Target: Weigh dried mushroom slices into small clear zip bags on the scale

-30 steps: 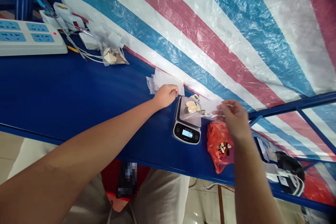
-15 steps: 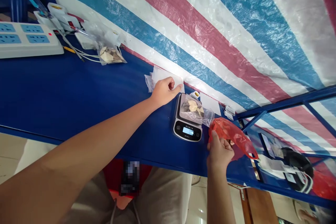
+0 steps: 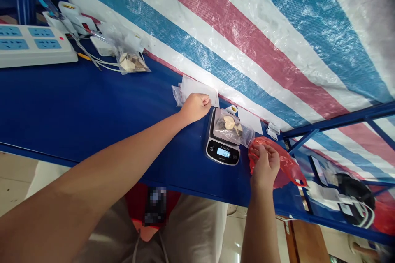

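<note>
A small digital scale [image 3: 222,154] with a lit display sits on the blue table. On its plate lies a clear bag [image 3: 230,125] holding pale and dark dried slices. My left hand [image 3: 196,107] is closed just left of the scale, over white paper [image 3: 197,86]; nothing shows between its curled fingers. My right hand [image 3: 266,163] is right of the scale at a red plastic bag [image 3: 288,164]. Its fingers are bent but apart, over the bag's near edge, and no object shows in them.
At the left lie a white power strip [image 3: 33,49], cables and another clear bag of slices [image 3: 131,62]. A striped sheet [image 3: 222,20] rises behind the blue table [image 3: 92,107]. White devices with cables [image 3: 327,197] lie at the far right.
My right hand has moved up over the red bag, and its fingers have loosened. My left hand's fingers have curled in more. The scale's display shows a different reading.
</note>
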A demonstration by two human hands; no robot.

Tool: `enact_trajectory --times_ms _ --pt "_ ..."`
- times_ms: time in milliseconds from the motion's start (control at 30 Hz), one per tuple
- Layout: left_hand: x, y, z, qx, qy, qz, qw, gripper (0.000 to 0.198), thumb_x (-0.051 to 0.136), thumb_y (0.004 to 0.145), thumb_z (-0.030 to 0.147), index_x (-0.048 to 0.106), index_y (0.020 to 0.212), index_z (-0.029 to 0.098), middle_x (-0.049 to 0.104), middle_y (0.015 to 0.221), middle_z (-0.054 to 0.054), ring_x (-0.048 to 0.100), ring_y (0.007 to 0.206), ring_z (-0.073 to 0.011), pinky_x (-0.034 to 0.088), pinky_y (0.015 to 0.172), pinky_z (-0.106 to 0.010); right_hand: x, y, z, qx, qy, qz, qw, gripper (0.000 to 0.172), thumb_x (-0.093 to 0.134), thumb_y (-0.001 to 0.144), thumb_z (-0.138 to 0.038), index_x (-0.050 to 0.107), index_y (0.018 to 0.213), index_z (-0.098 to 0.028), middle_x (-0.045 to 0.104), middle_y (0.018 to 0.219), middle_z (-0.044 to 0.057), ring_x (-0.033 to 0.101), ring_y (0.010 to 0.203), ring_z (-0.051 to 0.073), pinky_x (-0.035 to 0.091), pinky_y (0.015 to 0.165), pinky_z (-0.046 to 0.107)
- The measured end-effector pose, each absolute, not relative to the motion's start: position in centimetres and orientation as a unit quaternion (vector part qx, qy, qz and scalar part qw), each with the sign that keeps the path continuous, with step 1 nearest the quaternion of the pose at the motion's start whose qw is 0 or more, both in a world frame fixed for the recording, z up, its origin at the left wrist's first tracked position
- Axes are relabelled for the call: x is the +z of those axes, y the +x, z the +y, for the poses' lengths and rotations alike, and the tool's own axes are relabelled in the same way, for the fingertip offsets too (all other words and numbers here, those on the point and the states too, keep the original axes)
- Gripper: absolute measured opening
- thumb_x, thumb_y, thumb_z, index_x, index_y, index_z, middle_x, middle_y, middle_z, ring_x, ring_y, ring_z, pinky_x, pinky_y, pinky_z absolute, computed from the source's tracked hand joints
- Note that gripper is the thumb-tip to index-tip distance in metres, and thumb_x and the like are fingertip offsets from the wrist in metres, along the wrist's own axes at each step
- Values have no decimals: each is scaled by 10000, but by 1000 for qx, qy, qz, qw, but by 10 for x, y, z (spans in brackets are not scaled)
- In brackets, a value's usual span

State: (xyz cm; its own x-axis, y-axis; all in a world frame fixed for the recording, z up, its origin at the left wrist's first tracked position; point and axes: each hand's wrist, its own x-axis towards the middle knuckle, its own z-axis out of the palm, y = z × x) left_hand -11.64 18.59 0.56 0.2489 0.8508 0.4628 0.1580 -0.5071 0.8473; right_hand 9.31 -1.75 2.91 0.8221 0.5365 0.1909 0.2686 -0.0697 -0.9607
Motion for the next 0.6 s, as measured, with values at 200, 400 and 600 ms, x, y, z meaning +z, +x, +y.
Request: enact_trajectory --times_ms 200,400,600 --pt "6 -116 186 494 708 359 354 432 525 868 265 177 615 229 205 566 32 258 559 -131 255 584 -330 15 78 -24 83 -697 -250 667 249 728 807 -389 606 937 -215 652 855 -2 638 728 137 537 644 254" --pt "5 -117 186 500 698 356 368 300 575 863 267 340 680 229 396 608 41 387 579 -126 315 605 -315 22 77 -18 31 -695 -281 661 305 678 834 -400 528 1047 -241 609 920 9 652 770 172 578 688 312" --pt "4 -117 187 509 690 337 389 134 590 886 270 471 931 230 576 758 36 529 671 -129 405 690 -298 30 98 7 114 -724 -311 605 512 759 798 -436 521 1188 -205 693 922 14 705 858 190 565 826 342"
